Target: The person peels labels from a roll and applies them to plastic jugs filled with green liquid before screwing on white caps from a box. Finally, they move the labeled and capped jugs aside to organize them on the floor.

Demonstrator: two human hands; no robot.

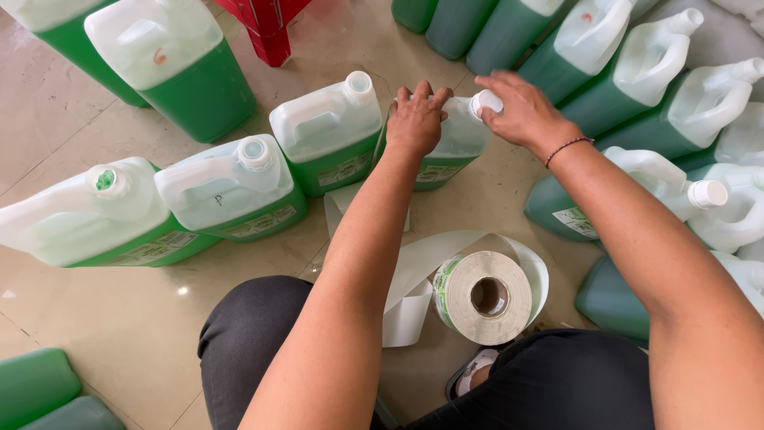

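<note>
Left hand (415, 121): my palm lies flat on the shoulder of the translucent plastic jug half full of green liquid (446, 151), fingers spread over its top, pressing rather than clasping.
Right hand (521, 110): my grip is closed around the jug's white screw cap (487, 102), fingertips wrapped over it.
Jug in hand: it stands on the beige tiled floor (95, 318) just ahead of my knees, with a paper label on its front face.
Neighbours: three like jugs stand in a row to the left, the nearest one (330, 131) just beside mine; more crowd the right side.
Label roll: a white roll of paper stickers (485, 296) lies on the floor between my knees, its backing strip trailing loose.
</note>
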